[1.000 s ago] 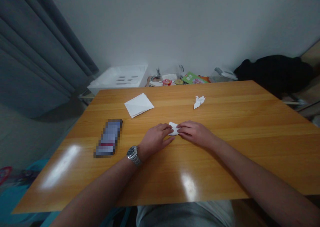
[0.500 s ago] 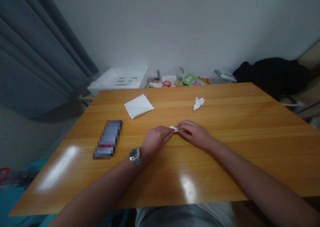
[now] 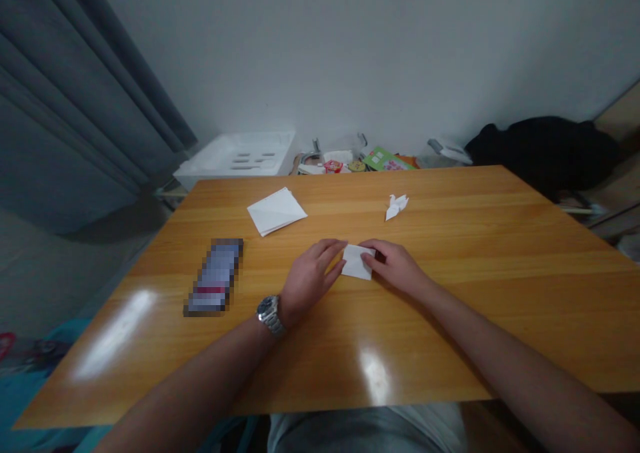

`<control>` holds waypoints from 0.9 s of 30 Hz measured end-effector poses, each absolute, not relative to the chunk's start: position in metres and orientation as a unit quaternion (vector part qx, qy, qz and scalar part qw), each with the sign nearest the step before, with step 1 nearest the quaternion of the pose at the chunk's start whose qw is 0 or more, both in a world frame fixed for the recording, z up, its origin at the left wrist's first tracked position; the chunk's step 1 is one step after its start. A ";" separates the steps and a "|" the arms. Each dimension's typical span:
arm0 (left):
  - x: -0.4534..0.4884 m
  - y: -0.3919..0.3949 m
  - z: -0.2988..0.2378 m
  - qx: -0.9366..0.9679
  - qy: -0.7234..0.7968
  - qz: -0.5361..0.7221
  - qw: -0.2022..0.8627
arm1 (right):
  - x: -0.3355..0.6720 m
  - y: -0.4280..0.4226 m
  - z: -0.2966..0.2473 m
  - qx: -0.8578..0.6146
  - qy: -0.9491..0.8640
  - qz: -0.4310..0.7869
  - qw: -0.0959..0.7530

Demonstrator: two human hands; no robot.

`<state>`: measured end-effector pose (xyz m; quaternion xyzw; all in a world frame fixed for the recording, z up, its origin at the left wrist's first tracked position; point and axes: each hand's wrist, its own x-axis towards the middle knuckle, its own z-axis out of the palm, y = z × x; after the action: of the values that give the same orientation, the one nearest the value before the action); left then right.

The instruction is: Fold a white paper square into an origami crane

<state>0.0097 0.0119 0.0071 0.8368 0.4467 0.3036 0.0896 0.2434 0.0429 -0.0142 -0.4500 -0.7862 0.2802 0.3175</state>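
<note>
A small folded white paper (image 3: 358, 262) lies flat on the wooden table (image 3: 450, 293) between my hands. My left hand (image 3: 311, 276), with a metal watch at the wrist, rests at the paper's left edge with curled fingers touching it. My right hand (image 3: 395, 266) pinches the paper's right edge with thumb and fingers. A finished white paper crane (image 3: 397, 205) stands farther back on the table, apart from both hands.
A stack of white paper sheets (image 3: 276, 210) lies at the back left, and a phone (image 3: 215, 284) lies left of my hands. Behind the table are a white tray (image 3: 237, 154), small clutter (image 3: 350, 161) and a black bag (image 3: 545, 148). A grey curtain (image 3: 65, 106) hangs at left.
The paper was lifted and pinched between both hands half a second ago; now it lies flat and looks wider, unfolded into a small rectangle. Both hands stayed around it.
</note>
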 end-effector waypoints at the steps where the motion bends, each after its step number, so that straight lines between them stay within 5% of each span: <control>1: 0.009 0.012 0.007 0.849 0.435 0.288 0.082 | 0.244 0.044 -0.015 -0.458 -0.796 0.254 0.305; 13: 0.013 0.006 0.000 0.900 0.409 0.146 0.047 | 0.247 0.050 -0.021 -0.398 -0.853 0.132 0.311; 20: 0.011 0.008 0.006 0.890 0.431 0.136 0.061 | 0.258 0.047 -0.011 -0.311 -0.903 0.198 0.222; 27: 0.012 0.013 0.007 0.880 0.449 0.141 0.065 | 0.260 0.049 -0.012 -0.316 -0.897 0.216 0.221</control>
<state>0.0123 0.0133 0.0072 0.8799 0.4492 0.1410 0.0646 0.2596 0.0492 -0.0119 -0.3158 -0.8971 0.2156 0.2214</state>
